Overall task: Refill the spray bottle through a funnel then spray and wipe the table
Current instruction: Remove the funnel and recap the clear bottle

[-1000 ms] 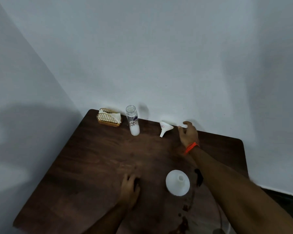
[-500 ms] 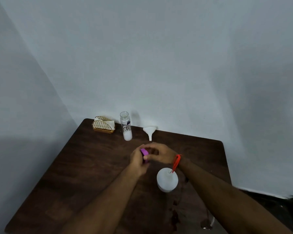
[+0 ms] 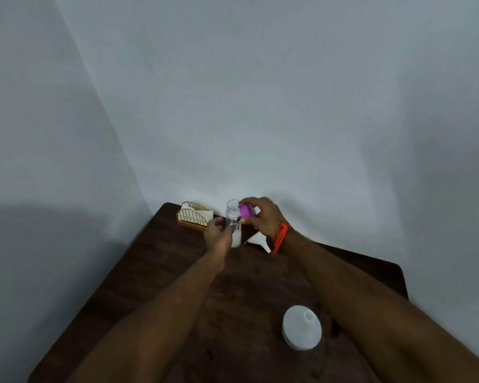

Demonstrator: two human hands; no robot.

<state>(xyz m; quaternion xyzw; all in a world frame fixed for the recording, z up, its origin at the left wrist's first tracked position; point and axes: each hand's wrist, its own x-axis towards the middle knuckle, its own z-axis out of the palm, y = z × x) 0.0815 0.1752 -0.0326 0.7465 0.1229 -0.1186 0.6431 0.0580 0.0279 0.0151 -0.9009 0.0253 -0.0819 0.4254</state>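
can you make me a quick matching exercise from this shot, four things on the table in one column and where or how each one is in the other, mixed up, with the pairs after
Things:
1. purple cap
2. clear bottle
3. white funnel
4. napkin holder

Places or states:
A. lying on the table, partly behind the right wrist
B. in the far left corner by the wall
C. pinched in the right hand, beside the bottle mouth
D. upright, open at the top, left hand around it

Pairs: 1-C, 2-D, 3-A, 4-B
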